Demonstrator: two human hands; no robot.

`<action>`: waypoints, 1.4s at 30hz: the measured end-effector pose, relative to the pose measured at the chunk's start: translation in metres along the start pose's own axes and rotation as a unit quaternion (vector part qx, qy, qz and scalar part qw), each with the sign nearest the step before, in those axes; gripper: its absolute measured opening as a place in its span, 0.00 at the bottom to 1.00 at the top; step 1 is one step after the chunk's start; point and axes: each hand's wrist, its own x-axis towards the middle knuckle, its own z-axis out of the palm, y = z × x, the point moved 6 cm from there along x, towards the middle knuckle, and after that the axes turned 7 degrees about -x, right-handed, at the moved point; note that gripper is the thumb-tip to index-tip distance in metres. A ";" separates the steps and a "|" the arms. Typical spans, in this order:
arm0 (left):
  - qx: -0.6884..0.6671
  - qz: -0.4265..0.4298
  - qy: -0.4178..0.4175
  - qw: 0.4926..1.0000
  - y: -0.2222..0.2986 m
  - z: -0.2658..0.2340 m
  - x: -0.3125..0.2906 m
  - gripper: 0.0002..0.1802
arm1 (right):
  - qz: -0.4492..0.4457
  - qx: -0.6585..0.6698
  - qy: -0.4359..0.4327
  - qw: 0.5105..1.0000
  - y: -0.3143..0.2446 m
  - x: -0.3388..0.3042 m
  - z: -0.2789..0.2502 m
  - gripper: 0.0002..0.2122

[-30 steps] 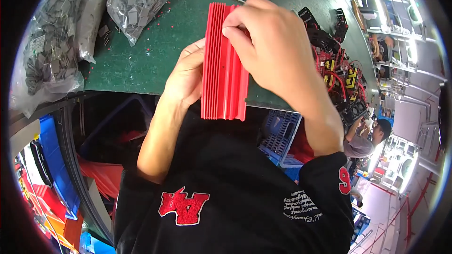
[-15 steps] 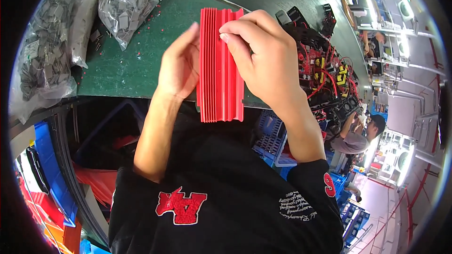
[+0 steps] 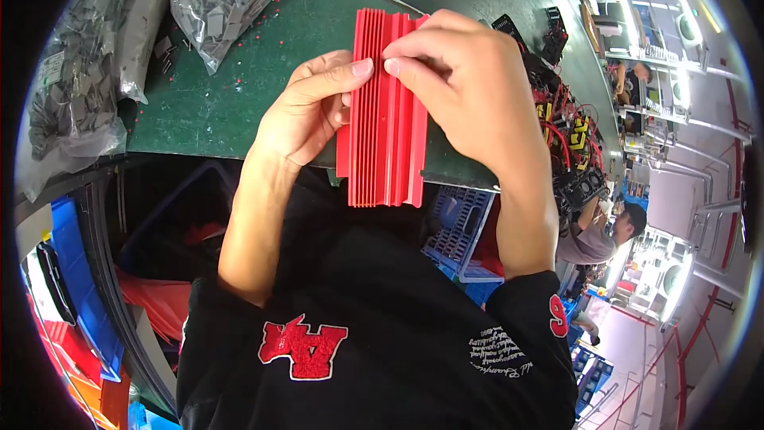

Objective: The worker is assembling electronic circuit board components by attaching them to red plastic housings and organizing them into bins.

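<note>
Upright in front of me stands a red finned metal heat sink (image 3: 386,135), its long ridges running up and down. My left hand (image 3: 306,99) grips its left side, with the thumb pressed on the outer fins and the other fingers curled partly out of sight at its edge. Over the upper right part of the heat sink, my right hand (image 3: 469,87) has thumb and index finger brought together in a pinch against the ridges. Whatever lies between those fingertips, if anything, is too small to make out.
Clear plastic bags (image 3: 76,72) of grey flat parts lie on the green bench mat (image 3: 231,103) at left, near small red bits. Red and black wired assemblies (image 3: 565,131) crowd the right. Below the bench edge stands a blue crate (image 3: 458,227). A person (image 3: 593,243) works further right.
The left thumb has come round onto the fins, where the hand was flatter behind the edge. The heat sink has shifted slightly right and turned a little; the right hand moved right with it.
</note>
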 end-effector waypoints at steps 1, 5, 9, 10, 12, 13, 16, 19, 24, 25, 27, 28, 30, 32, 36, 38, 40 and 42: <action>0.000 -0.002 0.001 1.000 0.000 0.001 -0.002 0.12 | 0.018 -0.027 -0.031 0.999 -0.003 0.005 0.000 0.04; 0.020 0.018 0.014 1.000 0.002 0.018 -0.023 0.17 | 0.025 -0.029 0.031 0.999 -0.006 0.005 -0.006 0.05; 0.116 -0.023 0.027 0.993 -0.003 0.025 -0.043 0.14 | 0.122 0.161 0.165 0.966 0.003 -0.029 -0.025 0.05; 0.148 -0.035 0.040 0.988 -0.004 0.019 -0.046 0.13 | 0.127 0.180 0.155 0.963 0.003 -0.037 -0.022 0.05; 0.151 -0.045 0.024 0.987 -0.002 0.021 -0.048 0.12 | 0.099 0.171 0.136 0.971 -0.001 -0.049 -0.014 0.04; 0.150 -0.056 0.008 0.987 -0.001 0.023 -0.049 0.12 | 0.090 0.169 0.140 0.971 -0.003 -0.053 -0.010 0.04; 0.137 -0.056 -0.002 0.989 -0.001 0.017 -0.047 0.13 | 0.125 0.195 0.147 0.962 0.004 -0.065 0.001 0.04; 0.038 -0.072 0.006 0.997 -0.003 0.016 -0.047 0.13 | 0.134 0.221 0.159 0.953 0.004 -0.070 0.010 0.04; 0.344 0.177 0.197 0.901 0.026 0.022 -0.067 0.11 | 0.125 0.197 0.221 0.947 -0.008 -0.081 -0.011 0.04; 0.362 0.231 0.204 0.880 0.033 0.026 -0.079 0.10 | 0.105 0.174 0.218 0.954 -0.018 -0.078 -0.024 0.03; 0.379 0.284 0.162 0.866 0.041 0.031 -0.104 0.08 | 0.051 0.132 0.175 0.974 -0.037 -0.068 -0.022 0.03; 0.382 0.279 0.113 0.874 0.040 0.045 -0.115 0.09 | 0.041 0.151 0.151 0.976 -0.050 -0.064 -0.020 0.04; 0.279 0.270 0.092 0.917 0.032 0.079 -0.122 0.13 | -0.002 0.137 0.116 0.984 -0.069 -0.061 -0.017 0.06; 0.253 0.240 0.061 0.935 0.027 0.065 -0.132 0.16 | -0.051 0.137 0.156 0.977 -0.082 -0.060 -0.018 0.06; 0.226 0.160 0.076 0.958 0.036 0.039 -0.134 0.13 | -0.058 0.140 0.135 0.979 -0.083 -0.061 -0.001 0.08; 0.189 0.104 0.085 0.973 0.041 0.025 -0.131 0.12 | -0.053 0.154 0.096 0.982 -0.084 -0.060 0.007 0.12; 0.238 0.113 0.121 0.957 0.052 0.013 -0.128 0.09 | 0.018 0.094 0.133 0.986 -0.083 -0.060 -0.001 0.25; 0.437 0.228 0.241 0.836 0.078 0.005 -0.130 0.08 | 0.111 -0.148 0.109 0.977 -0.076 -0.063 -0.009 0.42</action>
